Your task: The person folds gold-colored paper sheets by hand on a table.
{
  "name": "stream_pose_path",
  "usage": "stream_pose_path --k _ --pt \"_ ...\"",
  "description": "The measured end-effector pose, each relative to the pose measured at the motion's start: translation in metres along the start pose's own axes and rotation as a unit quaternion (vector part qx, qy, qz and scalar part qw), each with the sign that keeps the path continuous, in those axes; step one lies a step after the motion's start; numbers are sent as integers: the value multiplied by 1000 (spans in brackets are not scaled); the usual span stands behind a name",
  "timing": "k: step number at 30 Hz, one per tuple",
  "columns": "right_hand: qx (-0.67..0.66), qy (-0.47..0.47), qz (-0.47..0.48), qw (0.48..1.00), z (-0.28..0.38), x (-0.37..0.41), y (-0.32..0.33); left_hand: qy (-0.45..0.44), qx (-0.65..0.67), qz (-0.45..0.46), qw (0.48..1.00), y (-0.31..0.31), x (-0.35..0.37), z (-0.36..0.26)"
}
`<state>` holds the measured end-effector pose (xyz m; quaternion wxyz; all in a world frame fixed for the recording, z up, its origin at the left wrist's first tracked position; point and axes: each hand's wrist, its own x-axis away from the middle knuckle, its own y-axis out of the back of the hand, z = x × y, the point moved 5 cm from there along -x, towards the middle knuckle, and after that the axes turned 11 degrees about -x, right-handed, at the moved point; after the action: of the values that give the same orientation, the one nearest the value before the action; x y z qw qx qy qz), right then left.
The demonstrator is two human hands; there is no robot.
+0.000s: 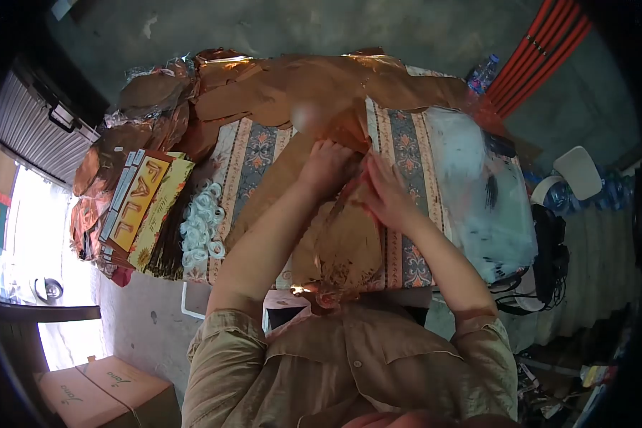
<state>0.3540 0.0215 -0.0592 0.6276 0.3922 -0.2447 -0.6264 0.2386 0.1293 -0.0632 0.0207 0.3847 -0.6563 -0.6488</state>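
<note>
A flat, copper-brown foil balloon (339,246) lies over the near middle of the table, creased and shiny, its lower end reaching the front edge by my shirt. My left hand (328,167) is closed on its upper part, fingers curled into the foil. Close beside it, my right hand (389,189) has its fingers together, pinching the folded foil edge. A pointed copper flap (353,128) stands up just beyond both hands. What lies between the fingertips is partly hidden.
More brown foil pieces (285,85) cover the table's far side. On the left are printed FALL packets (143,207) and white ribbon coils (203,225). Clear plastic bags (478,207) lie on the right. Red poles (542,57) and a bottle (483,73) are at the back right.
</note>
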Motion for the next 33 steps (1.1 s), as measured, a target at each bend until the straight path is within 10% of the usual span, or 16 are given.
stream_pose_path --k 10,16,21,33 --pt "42 70 53 995 33 13 -16 31 0 165 986 3 -7 1" --pt "-306 17 38 951 19 9 17 16 31 81 996 -4 -3 6" --pt "-16 -7 43 999 9 15 6 26 -7 153 988 -7 -4 5" --pt "81 46 86 992 41 20 -19 37 14 113 993 -17 -1 11"
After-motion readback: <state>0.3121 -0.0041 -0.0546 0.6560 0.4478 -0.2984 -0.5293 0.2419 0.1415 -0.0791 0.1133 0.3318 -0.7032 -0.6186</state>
